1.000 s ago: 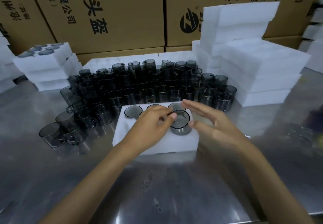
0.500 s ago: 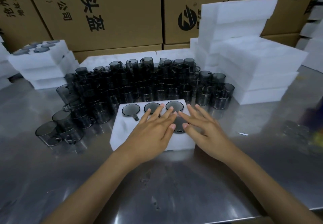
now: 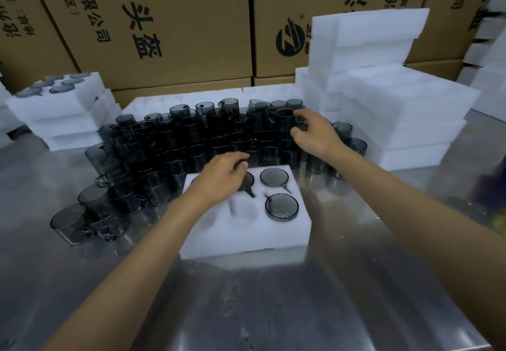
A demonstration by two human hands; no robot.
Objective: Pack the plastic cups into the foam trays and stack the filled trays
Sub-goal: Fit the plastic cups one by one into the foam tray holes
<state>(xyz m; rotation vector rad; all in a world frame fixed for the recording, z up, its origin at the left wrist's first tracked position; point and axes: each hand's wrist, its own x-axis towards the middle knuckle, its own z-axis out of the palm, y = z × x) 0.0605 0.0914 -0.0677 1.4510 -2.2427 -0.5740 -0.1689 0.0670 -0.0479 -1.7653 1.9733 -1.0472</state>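
Observation:
A white foam tray lies on the steel table in front of me. Smoky grey plastic cups sit in its back right hole and front right hole. A third cup shows in the back middle hole, partly under my left hand. The front middle and front left holes are empty. My left hand hovers over the tray's back row with curled fingers; what it holds is hidden. My right hand reaches into the pile of loose cups behind the tray, fingers wrapped around one cup at the back right.
Empty foam trays are stacked high at the right. A stack of filled trays stands at the left. Flat foam sheets lie behind the pile. Cardboard boxes wall off the back. Loose cups spill toward the front left.
Both hands lifted off the front right cup, which now sits pressed into the tray. My right hand reached back into the cup pile; my left moved to the tray's back row.

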